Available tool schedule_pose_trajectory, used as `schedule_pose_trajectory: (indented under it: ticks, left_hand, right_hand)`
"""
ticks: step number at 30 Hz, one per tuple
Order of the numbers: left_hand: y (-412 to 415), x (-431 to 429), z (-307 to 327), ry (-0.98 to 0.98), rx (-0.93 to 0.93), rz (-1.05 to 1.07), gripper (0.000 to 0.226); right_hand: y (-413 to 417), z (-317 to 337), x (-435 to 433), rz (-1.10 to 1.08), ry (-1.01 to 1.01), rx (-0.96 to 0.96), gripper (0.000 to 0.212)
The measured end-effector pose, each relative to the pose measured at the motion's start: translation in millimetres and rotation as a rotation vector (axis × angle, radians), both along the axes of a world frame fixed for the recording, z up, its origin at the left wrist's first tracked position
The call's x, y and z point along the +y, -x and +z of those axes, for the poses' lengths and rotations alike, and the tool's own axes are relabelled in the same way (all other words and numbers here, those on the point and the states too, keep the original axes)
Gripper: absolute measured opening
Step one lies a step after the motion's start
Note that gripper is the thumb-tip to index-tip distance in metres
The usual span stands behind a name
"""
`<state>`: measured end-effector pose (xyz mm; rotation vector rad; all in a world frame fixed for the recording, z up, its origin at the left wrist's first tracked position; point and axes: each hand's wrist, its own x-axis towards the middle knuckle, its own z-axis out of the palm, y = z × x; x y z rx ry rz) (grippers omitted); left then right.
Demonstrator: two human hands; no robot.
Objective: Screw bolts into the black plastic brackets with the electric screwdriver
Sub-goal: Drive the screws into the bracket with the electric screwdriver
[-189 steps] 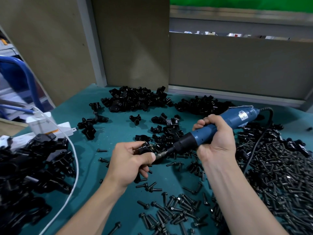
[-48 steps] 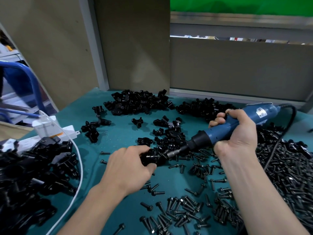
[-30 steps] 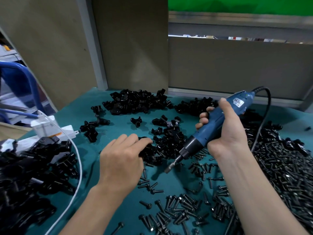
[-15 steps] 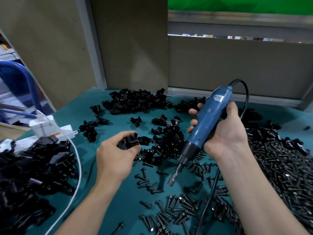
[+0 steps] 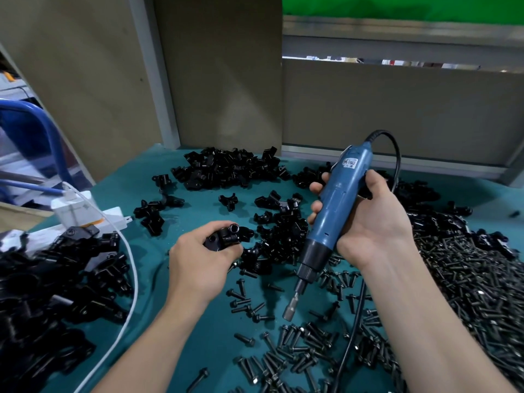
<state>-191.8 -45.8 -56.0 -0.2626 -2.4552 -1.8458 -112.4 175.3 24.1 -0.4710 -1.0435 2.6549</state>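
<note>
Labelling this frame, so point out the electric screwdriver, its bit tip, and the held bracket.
electric screwdriver (image 5: 337, 205), head view, middle of blue body.
bit tip (image 5: 289, 312), head view, silver socket end.
held bracket (image 5: 226, 237), head view, top face.

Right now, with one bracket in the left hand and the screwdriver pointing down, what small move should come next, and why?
Probably lower the electric screwdriver so its bit seats on a loose bolt close by. The bit looks bare, the right hand holds it tip-down above the bolts, and the left hand holds a black bracket whose hole looks empty.
</note>
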Motion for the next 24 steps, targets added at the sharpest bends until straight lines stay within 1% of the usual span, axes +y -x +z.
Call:
schedule_pose_trajectory:
  ticks: [4,7,11,14,17,20,22,24]
  left_hand:
    - [-1,2,0,-0.101,-0.018,0.012,0.039]
    - [-2,2,0,-0.130,-0.008,0.027,0.031]
    - [-1,1,-3,-0.123,-0.004,0.023,0.007]
    - [1,1,-5,-0.147,-0.047,-0.016,0.007]
    - [1,1,-2,-0.249,-0.166,-0.068,0.011]
    - [1,2,2,-0.326,-0.219,-0.082,0.005]
    - [0,2,4,-0.366,-0.239,-0.093,0.018]
    - [-2,1,5,-0.376,-0.252,-0.105,0.028]
  right_hand:
    - [0,0,1,-0.025,0.018,-0.010,0.063]
    - [1,0,4,-0.066,0.045,-0.020,0.064]
    - [2,-2,10,-0.162,0.116,-0.059,0.062]
    - [4,-3,13,-0.282,0.185,-0.090,0.057]
    - [6,-5,15,-0.374,0.170,-0.115,0.034]
    - [8,-11,19,-0.427,0.166,-0.124,0.017]
    - [8,-13,22,-0.460,0.190,-0.112,0.015]
    - [9,-15,24,-0.491,0.230,-0.090,0.018]
